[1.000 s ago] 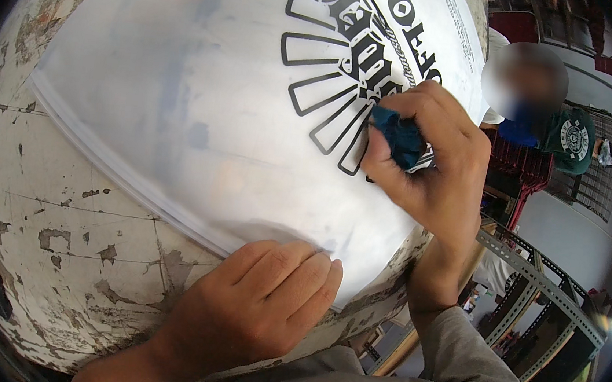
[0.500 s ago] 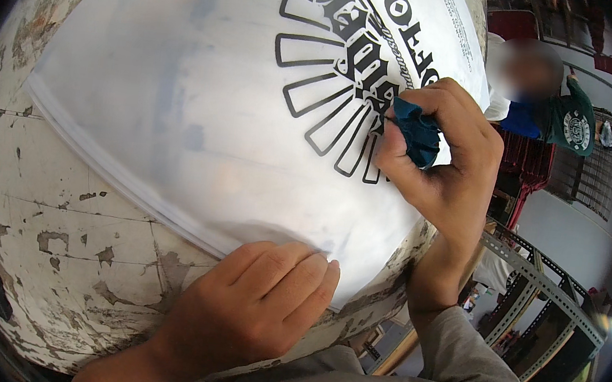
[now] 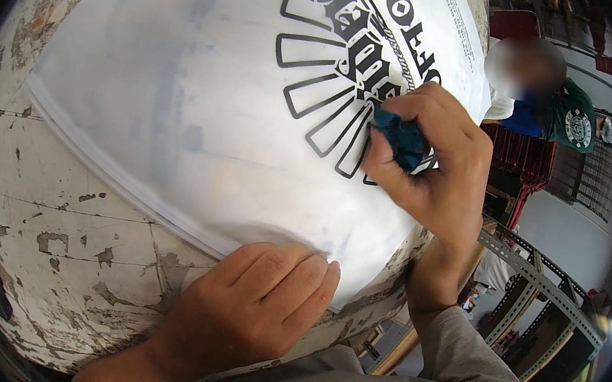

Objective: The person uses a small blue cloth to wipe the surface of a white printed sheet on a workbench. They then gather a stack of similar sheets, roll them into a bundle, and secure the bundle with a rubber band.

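I can see 2 bare hands, the left hand (image 3: 259, 297) and right hand (image 3: 456, 165). A loose, grey-brown sleeve (image 3: 473, 369), softly creased, ends partway along the right forearm (image 3: 436, 281); similar dull fabric (image 3: 310, 375) shows beside it.

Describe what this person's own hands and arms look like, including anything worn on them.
The ungloved left hand and ungloved right hand show no rings, watch or bracelets. A loose, plain grey-brown fabric sleeve covers the right arm up to short of the wrist; the visible part of the left forearm is bare. No markings or cables show on either.
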The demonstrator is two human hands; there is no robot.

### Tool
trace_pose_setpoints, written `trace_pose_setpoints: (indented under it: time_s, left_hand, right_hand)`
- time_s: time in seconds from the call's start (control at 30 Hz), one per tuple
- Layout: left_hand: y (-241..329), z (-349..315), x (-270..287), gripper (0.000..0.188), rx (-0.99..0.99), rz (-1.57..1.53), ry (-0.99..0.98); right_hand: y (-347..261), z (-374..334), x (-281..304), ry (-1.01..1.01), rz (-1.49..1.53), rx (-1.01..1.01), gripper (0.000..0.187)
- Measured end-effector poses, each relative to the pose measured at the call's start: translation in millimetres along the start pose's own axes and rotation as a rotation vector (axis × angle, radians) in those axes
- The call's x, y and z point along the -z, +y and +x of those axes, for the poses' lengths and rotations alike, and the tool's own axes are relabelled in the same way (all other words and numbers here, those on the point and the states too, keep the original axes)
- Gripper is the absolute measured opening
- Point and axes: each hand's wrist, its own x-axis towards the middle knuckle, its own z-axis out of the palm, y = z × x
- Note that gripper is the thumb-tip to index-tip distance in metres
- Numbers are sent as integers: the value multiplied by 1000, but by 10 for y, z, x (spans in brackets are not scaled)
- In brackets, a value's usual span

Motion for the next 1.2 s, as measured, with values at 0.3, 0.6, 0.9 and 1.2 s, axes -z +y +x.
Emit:
trace_pose_setpoints:
  time_s: [0.3,0.6,0.9,1.2]
  left_hand:
    - [13,26,3,24,4,0,2]
    - [31,-9,16,32,42,-10,-53]
    - [35,-4,-4,33,43,-19,-33]
    - [31,-25,-8,33,50,-9,-29]
  right_hand:
    - [42,14,91,47,-31,1,21]
    - [20,10,25,-1,46,15,18]
    - [33,17,32,20,-21,-2,19]
    - [38,15,71,13,10,11,21]
